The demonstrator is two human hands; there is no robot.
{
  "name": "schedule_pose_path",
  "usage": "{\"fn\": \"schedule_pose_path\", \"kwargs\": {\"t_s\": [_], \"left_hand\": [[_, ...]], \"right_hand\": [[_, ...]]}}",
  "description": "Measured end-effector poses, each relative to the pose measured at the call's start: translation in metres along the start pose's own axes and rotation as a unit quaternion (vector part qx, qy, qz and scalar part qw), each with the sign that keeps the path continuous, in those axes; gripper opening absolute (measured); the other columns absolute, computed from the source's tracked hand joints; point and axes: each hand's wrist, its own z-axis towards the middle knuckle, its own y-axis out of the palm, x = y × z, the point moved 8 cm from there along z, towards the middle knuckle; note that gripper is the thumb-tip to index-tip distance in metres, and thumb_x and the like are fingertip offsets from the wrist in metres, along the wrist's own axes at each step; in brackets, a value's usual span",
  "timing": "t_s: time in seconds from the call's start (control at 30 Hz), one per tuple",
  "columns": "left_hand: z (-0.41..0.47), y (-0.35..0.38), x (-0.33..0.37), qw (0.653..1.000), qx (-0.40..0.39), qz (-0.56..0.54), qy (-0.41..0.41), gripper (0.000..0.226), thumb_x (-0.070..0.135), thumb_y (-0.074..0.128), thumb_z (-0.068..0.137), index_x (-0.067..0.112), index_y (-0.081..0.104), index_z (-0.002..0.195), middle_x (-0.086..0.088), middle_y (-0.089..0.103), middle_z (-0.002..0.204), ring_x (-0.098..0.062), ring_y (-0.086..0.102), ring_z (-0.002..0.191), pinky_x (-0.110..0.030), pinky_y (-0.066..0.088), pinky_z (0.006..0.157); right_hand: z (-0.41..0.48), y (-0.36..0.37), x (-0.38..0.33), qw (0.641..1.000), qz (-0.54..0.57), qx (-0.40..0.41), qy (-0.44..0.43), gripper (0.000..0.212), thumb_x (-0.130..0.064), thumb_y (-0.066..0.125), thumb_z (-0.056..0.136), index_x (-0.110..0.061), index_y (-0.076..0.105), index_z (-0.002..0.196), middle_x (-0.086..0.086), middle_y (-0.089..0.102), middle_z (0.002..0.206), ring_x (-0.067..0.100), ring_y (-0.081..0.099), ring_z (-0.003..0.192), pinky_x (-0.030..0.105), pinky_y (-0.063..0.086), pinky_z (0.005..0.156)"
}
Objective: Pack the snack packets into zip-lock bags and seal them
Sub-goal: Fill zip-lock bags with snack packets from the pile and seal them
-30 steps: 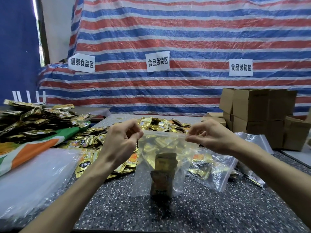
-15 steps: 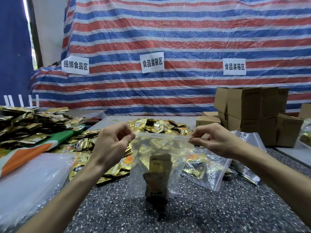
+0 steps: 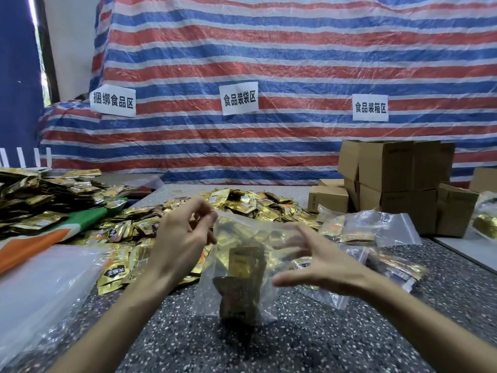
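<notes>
Right hand has come off the top strip of the zip-lock bag since half a second back, when both hands had that strip stretched between them. Now it sits lower, by the bag's right side, fingers spread wide and relaxed, holding nothing, and it's pretty blurred. Can't tell if the fingertips brush the plastic or are just behind it. Left hand is about where it was, fingers curled, thumb and forefinger pinching the bag's top left corner.

The bag hangs upright from that corner over the middle of the speckled tabletop, nearer the front edge. Its bottom is on or just above the surface, hard to say which. Snack packets are stacked inside it, a gold one up top and a darker one below. Whether the strip is zipped all the way, can't tell.

Behind the bag, toward the back edge, there's a loose heap of gold packets. A second heap sits at the left edge, on an orange, white and green sheet. Filled clear bags lie right of the hands, and cardboard boxes are stacked at the back right corner. Crinkly clear plastic covers the front left corner. A striped tarp hangs behind the back edge with three white paper signs stuck on it.
</notes>
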Motion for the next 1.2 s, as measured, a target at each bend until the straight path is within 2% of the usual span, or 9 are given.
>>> {"fn": "schedule_pose_path", "kwargs": {"t_s": [0.17,0.27,0.33,0.47,0.63,0.8,0.93,1.07,1.2], "left_hand": [[-0.007,0.037,0.004,0.994,-0.039,-0.1,-0.007,0.014,0.005,0.057,0.098,0.009,0.062,0.085,0.0,0.067,0.082,-0.018,0.072,0.071,-0.031,0.061,0.066],[-0.012,0.05,0.002,0.988,-0.045,-0.144,-0.008,0.012,0.004,0.058,0.097,0.008,0.063,0.087,-0.005,0.067,0.082,-0.016,0.072,0.073,-0.027,0.059,0.068],[-0.013,0.051,-0.005,0.988,-0.033,-0.149,-0.012,0.01,0.008,0.061,0.096,0.017,0.065,0.093,0.0,0.07,0.088,-0.015,0.072,0.082,-0.026,0.059,0.073],[-0.018,0.052,-0.027,0.988,-0.003,-0.147,-0.045,0.022,0.017,0.065,0.094,0.031,0.058,0.109,0.016,0.066,0.104,-0.002,0.065,0.1,-0.022,0.056,0.078],[-0.025,0.07,-0.054,0.989,-0.036,-0.113,-0.082,0.013,0.018,0.064,0.094,0.028,0.063,0.103,0.015,0.068,0.1,0.001,0.065,0.093,-0.021,0.052,0.074],[-0.031,0.088,-0.071,0.986,-0.07,-0.111,-0.106,0.009,0.018,0.065,0.093,0.026,0.066,0.097,0.01,0.069,0.096,0.002,0.065,0.091,-0.018,0.052,0.067],[-0.03,0.101,-0.075,0.983,-0.093,-0.111,-0.116,0.011,0.016,0.065,0.093,0.026,0.065,0.097,0.009,0.07,0.097,0.003,0.064,0.089,-0.024,0.049,0.074],[-0.032,0.108,-0.078,0.982,-0.111,-0.102,-0.113,0.01,0.017,0.065,0.093,0.026,0.065,0.098,0.01,0.069,0.098,0.004,0.063,0.09,-0.023,0.05,0.075],[-0.036,0.108,-0.082,0.982,-0.123,-0.09,-0.11,0.009,0.02,0.064,0.093,0.028,0.066,0.097,0.014,0.069,0.098,0.003,0.064,0.092,-0.022,0.05,0.076]], "right_hand": [[0.017,0.036,0.02,0.997,0.054,-0.043,0.044,0.115,-0.029,0.094,0.062,-0.044,0.02,0.149,0.002,0.056,0.132,0.016,0.073,0.093,0.031,0.06,0.056],[0.026,0.04,0.025,0.995,0.087,-0.025,0.037,0.068,-0.015,0.086,0.074,-0.036,0.054,0.13,0.003,0.069,0.115,0.026,0.075,0.091,0.047,0.063,0.061],[0.028,0.034,0.024,0.994,0.098,-0.012,0.049,0.031,-0.018,0.084,0.076,-0.036,0.071,0.098,0.005,0.077,0.097,0.028,0.075,0.078,0.042,0.063,0.06],[0.035,0.001,0.036,0.975,0.168,0.062,0.133,0.033,-0.015,0.085,0.075,-0.002,0.071,0.101,0.011,0.078,0.088,0.031,0.075,0.069,0.033,0.059,0.051],[0.058,-0.062,0.064,0.872,0.37,0.259,0.187,0.028,0.001,0.07,0.088,0.012,0.06,0.111,0.025,0.069,0.112,0.036,0.075,0.085,0.038,0.064,0.063],[0.081,-0.103,0.086,0.773,0.485,0.366,0.182,0.03,0.002,0.042,0.095,0.003,0.052,0.124,0.031,0.048,0.143,0.046,0.051,0.13,0.049,0.058,0.082],[0.084,-0.103,0.119,0.775,0.427,0.397,0.243,0.032,-0.004,0.046,0.102,0.001,0.043,0.133,0.026,0.047,0.14,0.041,0.057,0.118,0.054,0.054,0.095],[0.083,-0.105,0.126,0.787,0.378,0.416,0.254,0.048,0.014,0.04,0.093,-0.001,0.04,0.138,0.022,0.041,0.141,0.038,0.053,0.12,0.057,0.056,0.09],[0.072,-0.11,0.108,0.829,0.23,0.425,0.282,0.052,0.002,0.049,0.089,-0.002,0.038,0.139,0.021,0.049,0.128,0.035,0.057,0.116,0.053,0.058,0.088]]}}
